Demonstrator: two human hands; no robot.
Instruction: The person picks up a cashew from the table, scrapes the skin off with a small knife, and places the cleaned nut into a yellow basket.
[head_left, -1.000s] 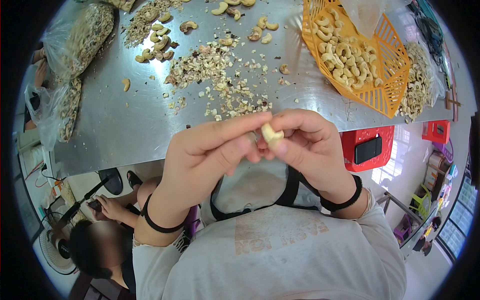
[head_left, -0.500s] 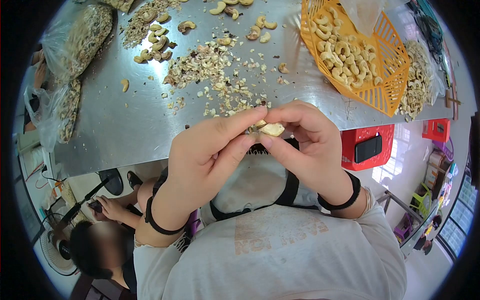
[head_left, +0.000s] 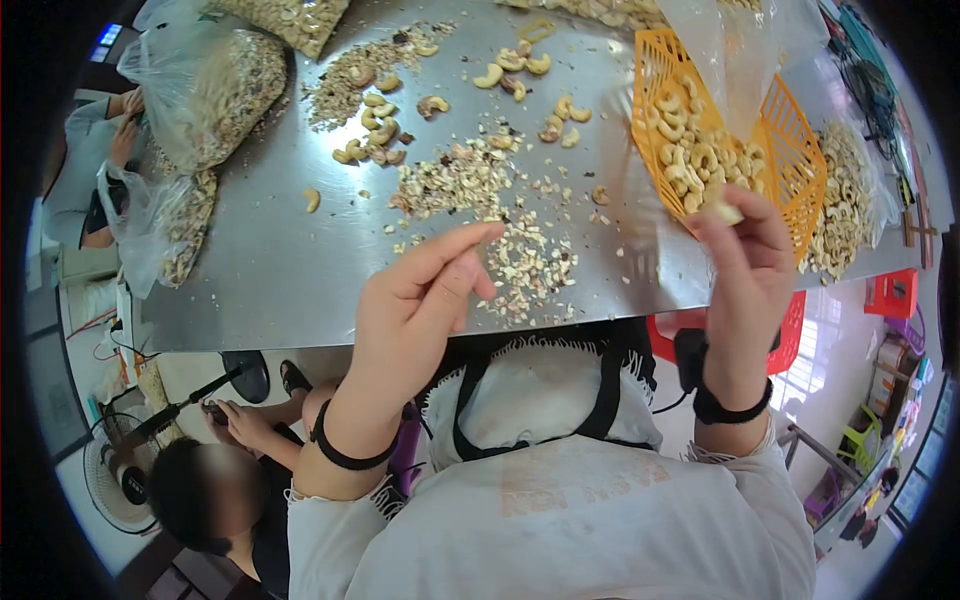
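Note:
My right hand pinches a pale cashew at the near edge of the yellow slotted basket, which holds many whole cashews. Over the table's near edge, my left hand has its thumb and fingers pressed together; whatever it may hold is too small to make out. Chopped nut bits lie in a spread pile beyond my left hand. Small groups of whole cashews rest farther back on the metal table.
Plastic bags of nut pieces stand at the left, and more cashews lie right of the basket. A red stool is below the table edge. One person sits at lower left; another person's arms show at far left.
My hands have parted. The right one has moved right to the basket with the cashew, while the left one stays near the table edge. The view has shifted slightly.

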